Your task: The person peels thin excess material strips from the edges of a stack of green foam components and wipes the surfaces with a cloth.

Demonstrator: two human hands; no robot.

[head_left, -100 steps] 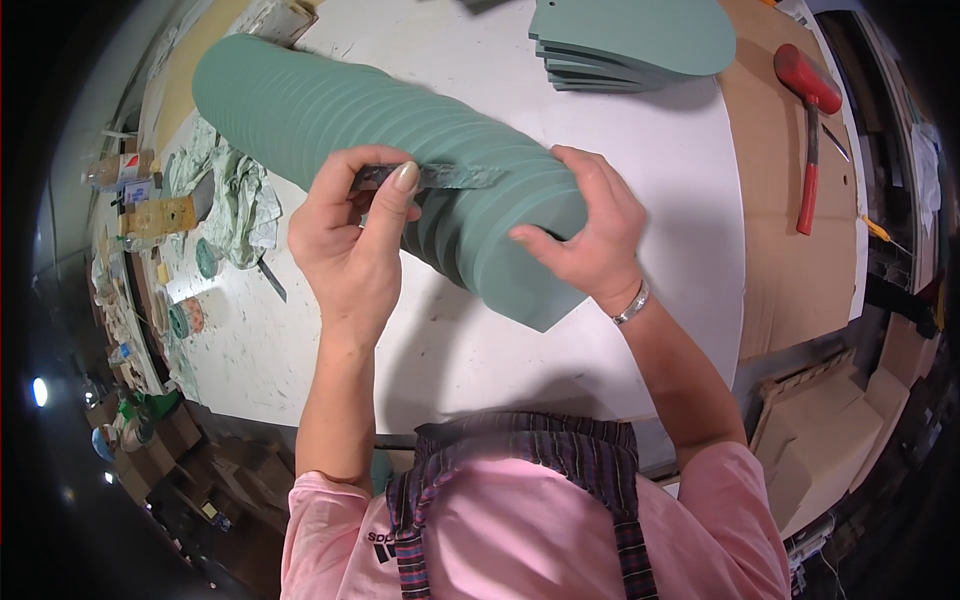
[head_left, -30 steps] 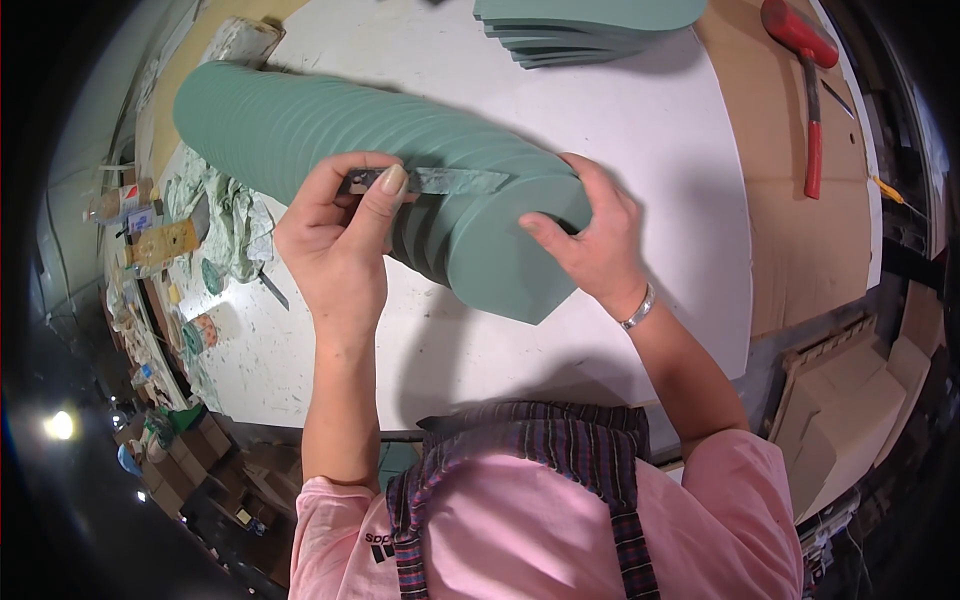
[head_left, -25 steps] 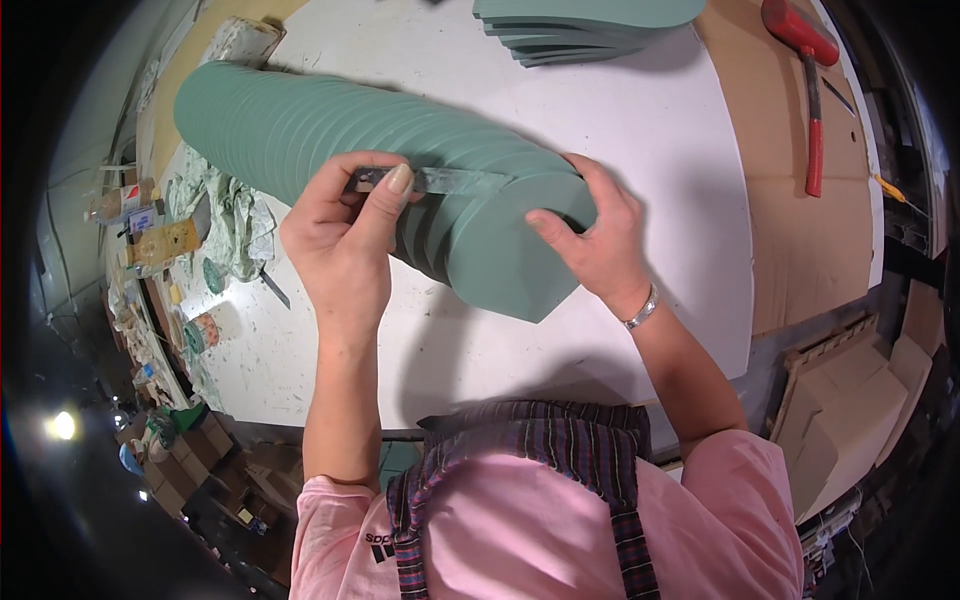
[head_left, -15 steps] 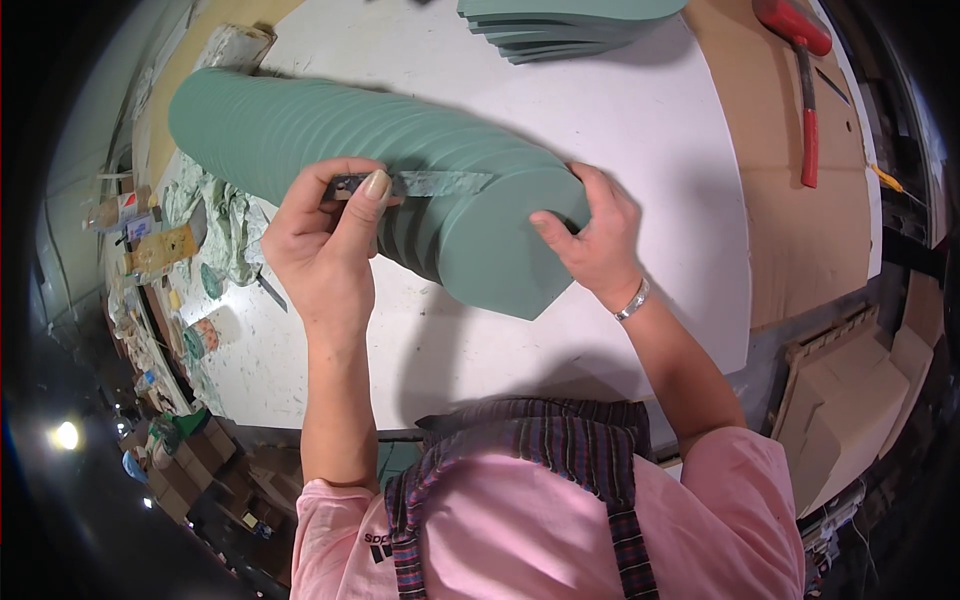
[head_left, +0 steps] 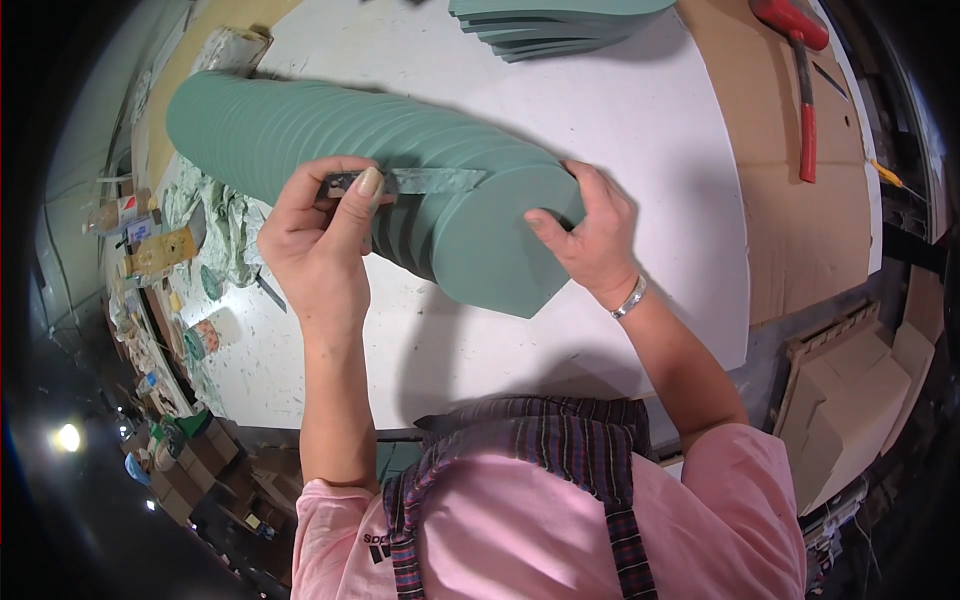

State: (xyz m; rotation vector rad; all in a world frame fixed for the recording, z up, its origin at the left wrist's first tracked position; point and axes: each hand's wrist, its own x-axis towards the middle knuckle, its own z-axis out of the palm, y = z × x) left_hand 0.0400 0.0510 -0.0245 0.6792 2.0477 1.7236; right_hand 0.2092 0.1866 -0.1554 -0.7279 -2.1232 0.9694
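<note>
Scraper [head_left: 435, 181] barely shifts

The left hand [head_left: 318, 235] pinches the scraper, nearly unmoved at the green panels [head_left: 495, 245] fanned along the table [head_left: 690, 230]; the right hand [head_left: 599, 240] clasps their near end, work apparently remaining there.

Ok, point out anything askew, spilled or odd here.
A greenish cloth lies crumpled on the left, and the white tabletop near it carries smears and specks, untidy for a work surface. The blade in the left hand looks smeared too. Nothing appears clearly broken.
</note>
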